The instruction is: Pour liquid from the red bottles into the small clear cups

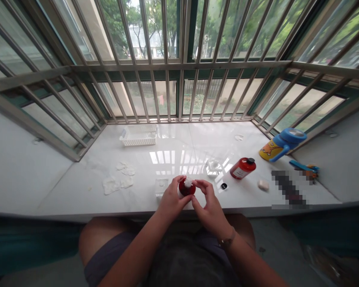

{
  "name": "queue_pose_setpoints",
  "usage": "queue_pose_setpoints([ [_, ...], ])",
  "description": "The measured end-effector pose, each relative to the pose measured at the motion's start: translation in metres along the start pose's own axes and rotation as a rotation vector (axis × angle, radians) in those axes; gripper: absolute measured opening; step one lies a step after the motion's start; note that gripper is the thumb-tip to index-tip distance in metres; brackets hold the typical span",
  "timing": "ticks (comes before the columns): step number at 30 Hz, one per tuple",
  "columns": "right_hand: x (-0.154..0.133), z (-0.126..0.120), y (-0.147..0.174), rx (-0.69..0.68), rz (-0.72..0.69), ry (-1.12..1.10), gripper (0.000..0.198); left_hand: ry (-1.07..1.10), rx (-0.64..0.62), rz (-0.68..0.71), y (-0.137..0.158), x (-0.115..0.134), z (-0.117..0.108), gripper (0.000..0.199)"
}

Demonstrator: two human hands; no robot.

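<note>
A red bottle [184, 190] stands upright near the front edge of the sill, a crumpled white wad [188, 182] sitting on its mouth. My left hand [172, 198] wraps round the bottle's left side, thumb across its front. From the right, my right hand [208, 203] meets the same bottle with curved fingers, index fingertip near the wad and thumb low at the side. Partly hidden by the left hand is a clear square container [161, 186]. Right of the hands lie a small black cap [224, 186] and another clear glass container [213, 167].
A second red bottle [242, 169] with a black cap leans to the right in view. Beyond it are a blue-and-yellow cup [283, 144], keys [309, 170] and a beige block [263, 185]. White tissue pieces [111, 185] and a white basket [139, 136] are on the left. Window bars enclose the back.
</note>
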State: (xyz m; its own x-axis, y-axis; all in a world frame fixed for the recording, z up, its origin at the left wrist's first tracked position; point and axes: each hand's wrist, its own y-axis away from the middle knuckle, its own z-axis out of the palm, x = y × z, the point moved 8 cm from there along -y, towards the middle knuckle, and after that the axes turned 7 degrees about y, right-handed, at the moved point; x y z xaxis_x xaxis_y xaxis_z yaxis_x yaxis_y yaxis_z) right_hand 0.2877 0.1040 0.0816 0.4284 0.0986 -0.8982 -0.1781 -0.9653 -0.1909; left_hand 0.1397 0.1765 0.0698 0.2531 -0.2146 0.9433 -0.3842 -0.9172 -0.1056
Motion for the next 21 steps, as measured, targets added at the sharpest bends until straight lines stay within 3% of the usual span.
queue_pose_setpoints([
  [9,-0.002,-0.002,0.014,0.025,0.022,-0.034,0.041,0.008,-0.002,-0.004,0.0,0.004,-0.001,0.071],
  [15,-0.001,-0.004,0.01,0.12,0.013,-0.069,0.043,0.004,0.002,0.012,-0.001,0.002,0.0,0.071],
  [21,0.002,0.009,0.009,0.026,0.001,-0.034,0.053,0.004,0.004,0.015,0.0,0.0,0.0,0.071],
])
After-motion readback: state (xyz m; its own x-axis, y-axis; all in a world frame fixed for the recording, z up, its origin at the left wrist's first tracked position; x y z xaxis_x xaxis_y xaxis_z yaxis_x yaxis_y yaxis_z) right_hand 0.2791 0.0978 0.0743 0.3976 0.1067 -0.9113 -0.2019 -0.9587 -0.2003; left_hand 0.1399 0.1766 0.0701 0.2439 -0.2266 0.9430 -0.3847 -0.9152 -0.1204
